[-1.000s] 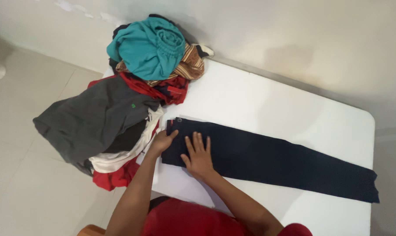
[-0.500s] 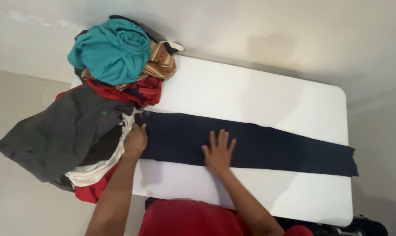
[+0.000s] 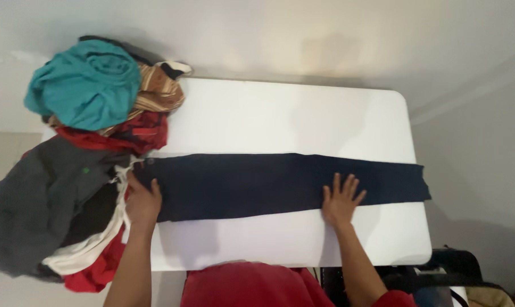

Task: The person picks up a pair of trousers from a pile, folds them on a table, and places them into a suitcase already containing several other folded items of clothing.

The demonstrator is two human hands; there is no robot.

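Dark navy trousers (image 3: 269, 183) lie flat, folded lengthwise, across the white table (image 3: 280, 119), running from left edge to right edge, nearer the front edge than the wall side. Waist end w/ button at left, leg cuffs reach the right edge. L hand (image 3: 142, 200) rests on waist end at the table's left edge, palm down, fingers together, not gripping, just pressing the cloth. R hand (image 3: 341, 199) flat on the lower leg part near front-right, fingers spread wide, palm partly on table, partly on fabric, holding nothing. Clothes pile at table's left end, hanging over the edge: teal garment (image 3: 84, 82) on top at back-left corner, striped brown piece (image 3: 158, 91) beside it, red cloth (image 3: 132, 133) under, grey shirt (image 3: 38, 196) draping off left side, touching trousers' waist area. Person's red top (image 3: 246, 287) at bottom centre.
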